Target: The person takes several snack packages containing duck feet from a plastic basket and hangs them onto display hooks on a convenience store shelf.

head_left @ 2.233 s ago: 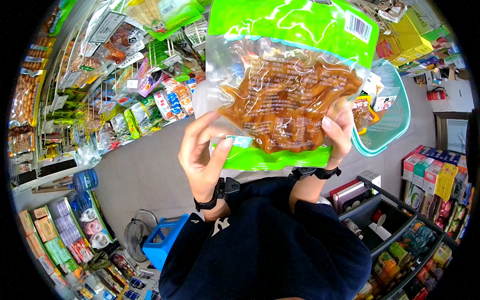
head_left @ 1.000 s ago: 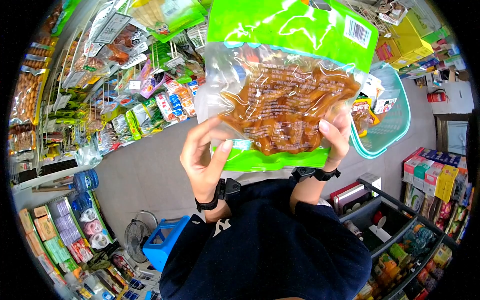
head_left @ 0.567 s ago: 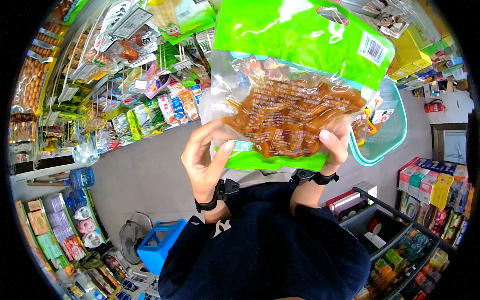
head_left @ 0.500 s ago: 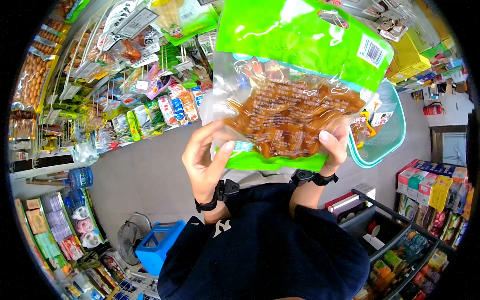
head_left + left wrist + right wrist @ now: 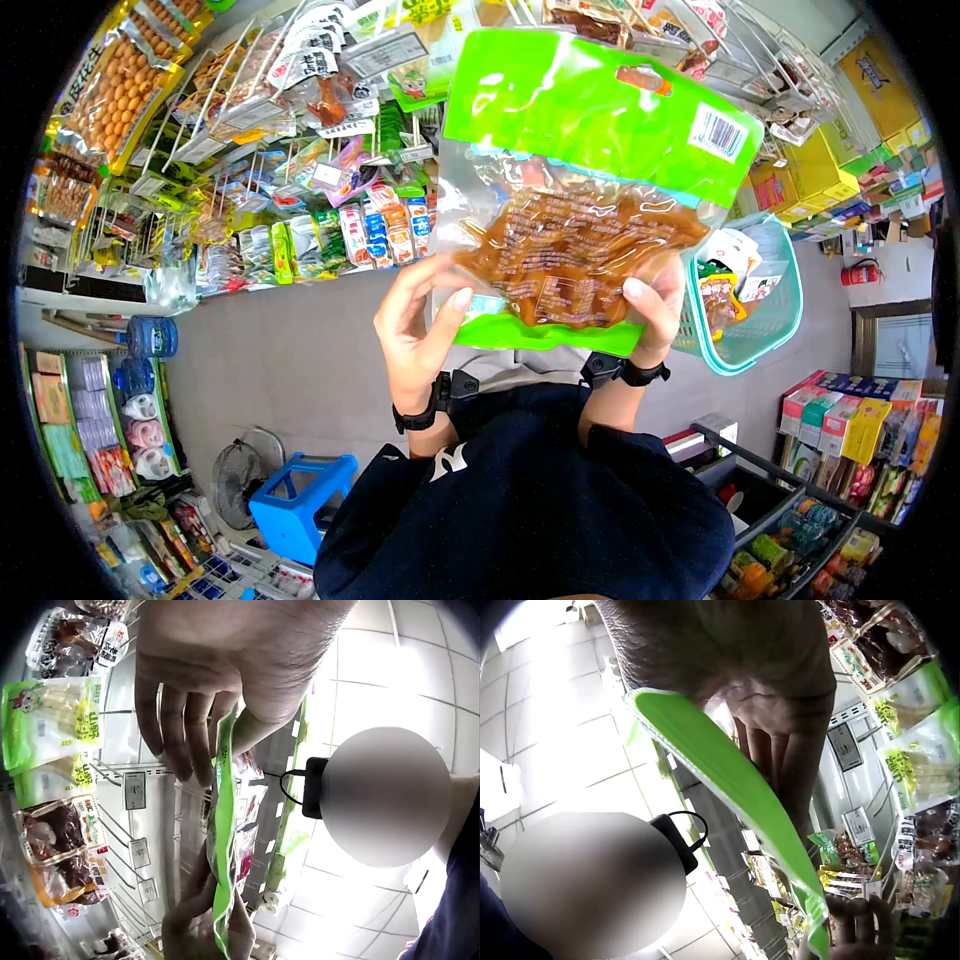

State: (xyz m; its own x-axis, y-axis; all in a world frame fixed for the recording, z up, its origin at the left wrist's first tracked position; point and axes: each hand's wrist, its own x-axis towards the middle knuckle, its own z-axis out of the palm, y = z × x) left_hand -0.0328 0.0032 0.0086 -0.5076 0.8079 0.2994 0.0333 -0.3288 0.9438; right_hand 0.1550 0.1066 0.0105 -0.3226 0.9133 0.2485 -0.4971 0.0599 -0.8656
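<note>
A clear and green snack pouch (image 5: 590,255) with brown strips of food inside is held up in front of the body, printed text and barcode facing the head camera. My left hand (image 5: 415,325) pinches its lower left corner between thumb and fingers. At the lower right corner my right hand (image 5: 655,310) grips it, thumb on the near face and fingers hidden behind. Edge-on, the pouch's green border (image 5: 223,817) runs between both hands in the left wrist view. In the right wrist view the green bottom edge (image 5: 720,761) crosses below the palm.
Packaged snacks (image 5: 320,235) hang on hooks and sit on a shelf at left and ahead. A turquoise basket (image 5: 745,345) with several packs stands to the right. Behind are a blue stool (image 5: 290,510), a fan (image 5: 240,480) and a dark divided rack (image 5: 765,500).
The head view has tilted up and turned, so shelves, basket and stool sit differently in it. The pouch appears lower and its whole top edge shows. Both hands keep their hold.
</note>
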